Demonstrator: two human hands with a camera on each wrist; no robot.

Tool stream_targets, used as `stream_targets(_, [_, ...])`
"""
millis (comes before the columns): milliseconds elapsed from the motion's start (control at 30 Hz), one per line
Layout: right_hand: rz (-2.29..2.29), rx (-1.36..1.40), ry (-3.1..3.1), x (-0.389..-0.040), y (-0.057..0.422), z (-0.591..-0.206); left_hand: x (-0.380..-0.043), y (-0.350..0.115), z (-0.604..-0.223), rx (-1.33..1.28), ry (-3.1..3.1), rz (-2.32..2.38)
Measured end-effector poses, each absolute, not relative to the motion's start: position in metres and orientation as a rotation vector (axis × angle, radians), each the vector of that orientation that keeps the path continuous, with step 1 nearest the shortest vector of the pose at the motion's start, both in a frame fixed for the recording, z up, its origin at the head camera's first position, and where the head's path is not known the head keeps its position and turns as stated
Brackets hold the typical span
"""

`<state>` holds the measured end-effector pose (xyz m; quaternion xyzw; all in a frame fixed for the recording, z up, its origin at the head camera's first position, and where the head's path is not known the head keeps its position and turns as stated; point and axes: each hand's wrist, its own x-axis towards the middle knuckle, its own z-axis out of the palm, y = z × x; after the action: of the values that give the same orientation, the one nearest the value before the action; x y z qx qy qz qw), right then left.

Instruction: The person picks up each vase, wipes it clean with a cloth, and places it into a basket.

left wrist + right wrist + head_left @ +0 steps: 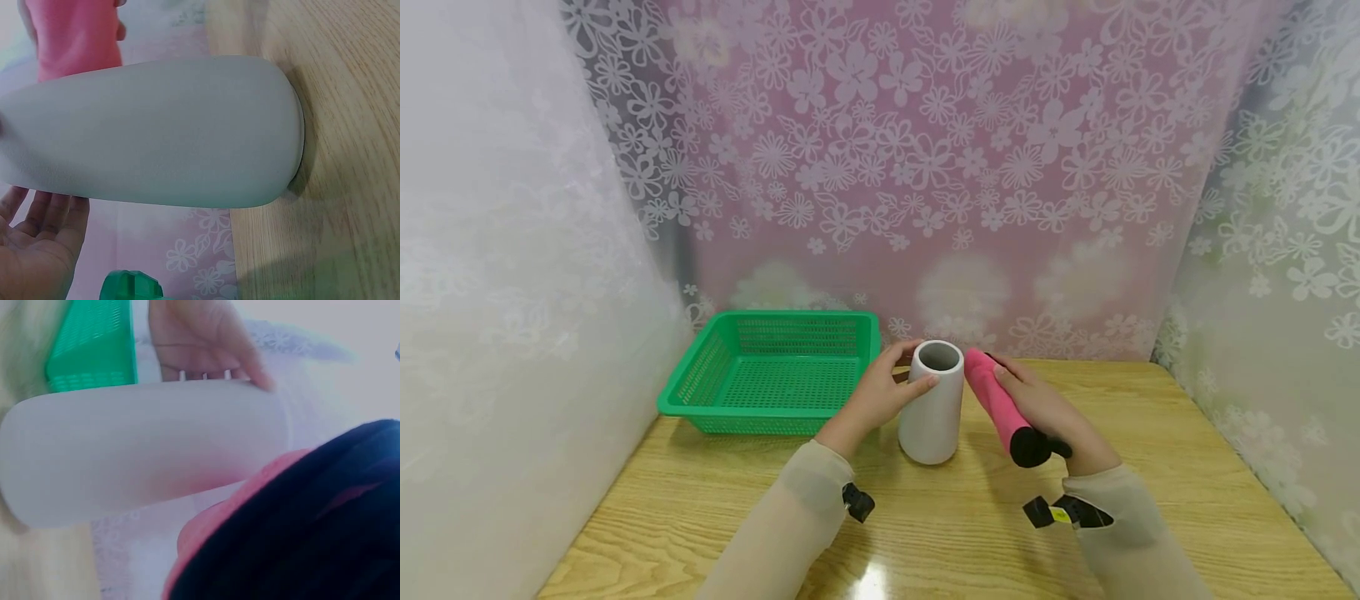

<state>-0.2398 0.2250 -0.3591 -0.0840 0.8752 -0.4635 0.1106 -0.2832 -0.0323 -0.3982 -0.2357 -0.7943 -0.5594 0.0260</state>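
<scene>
A tall white vase [931, 421] with a round open mouth stands on the wooden table, narrower at its top. My left hand [883, 389] holds it near the rim, thumb on the near side and fingers round the far side. In the left wrist view those fingers [65, 215] touch the vase's wall. My right hand [1041, 404] grips a pink, soft-looking roll [996, 400] with a black round end, just right of the vase. It is held tilted above the table. The right wrist view shows its black side [312, 531] up close; its exact kind is unclear.
A green plastic basket [771, 411] with slotted walls stands behind and left of the vase. Flowered curtains [925, 167] hang behind and at the sides of the wooden table [925, 533]. Both wrists carry small black cameras on straps.
</scene>
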Motion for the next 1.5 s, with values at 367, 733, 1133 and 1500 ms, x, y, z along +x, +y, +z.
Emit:
stream_targets(367, [-1.429,-0.299,2.613,-0.239,0.218,-0.338,-0.284,-0.033,-0.397,-0.717,-2.465,-1.726])
stream_targets(733, [-1.527,-0.409,2.661,-0.237,0.212,-0.321,-0.285,-0.032,-0.396,-0.722,-2.457,-1.742])
stream_targets(1133, [-1.651,-0.568,2.755,-0.250,0.200,-0.329,-0.283,-0.033,-0.398,-0.720,-2.468,-1.736])
stream_targets(1500, [-1.772,-1.007,2.984,-0.269,0.189,-0.356,-0.282,-0.033,-0.398,-0.720,-2.467,-1.734])
